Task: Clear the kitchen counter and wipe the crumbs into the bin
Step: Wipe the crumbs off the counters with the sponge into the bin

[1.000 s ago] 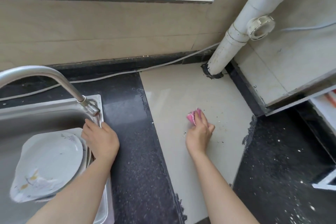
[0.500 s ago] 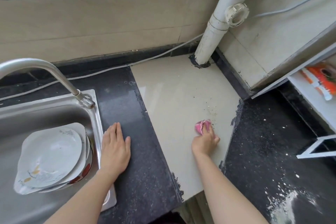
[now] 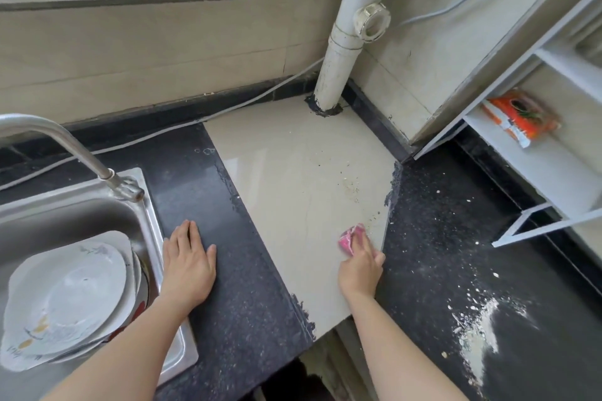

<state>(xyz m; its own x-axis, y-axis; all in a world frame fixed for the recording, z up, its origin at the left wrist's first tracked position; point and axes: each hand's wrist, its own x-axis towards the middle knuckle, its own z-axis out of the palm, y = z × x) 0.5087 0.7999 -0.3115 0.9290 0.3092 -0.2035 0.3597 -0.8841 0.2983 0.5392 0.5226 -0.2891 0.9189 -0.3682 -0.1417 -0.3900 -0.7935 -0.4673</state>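
Note:
My right hand (image 3: 361,262) grips a pink cloth (image 3: 349,235) and presses it on the beige tile section (image 3: 293,179) of the counter, close to that tile's right edge. Crumbs (image 3: 351,187) lie scattered on the tile just beyond the cloth. More crumbs and white powder (image 3: 482,332) cover the black counter (image 3: 439,254) to the right. My left hand (image 3: 189,262) rests flat, fingers straight, on the black counter beside the sink (image 3: 148,215). No bin is in view.
Stacked white plates (image 3: 65,296) sit in the steel sink under the tap (image 3: 65,140). A white drain pipe (image 3: 348,42) rises from the back corner. A white shelf frame (image 3: 537,166) at the right holds an orange packet (image 3: 518,117). A white cable (image 3: 195,122) runs along the wall.
My left hand left the sink rim and now lies flat on the black counter. My right hand has dragged the pink cloth toward the tile's right front edge. The view shifted right.

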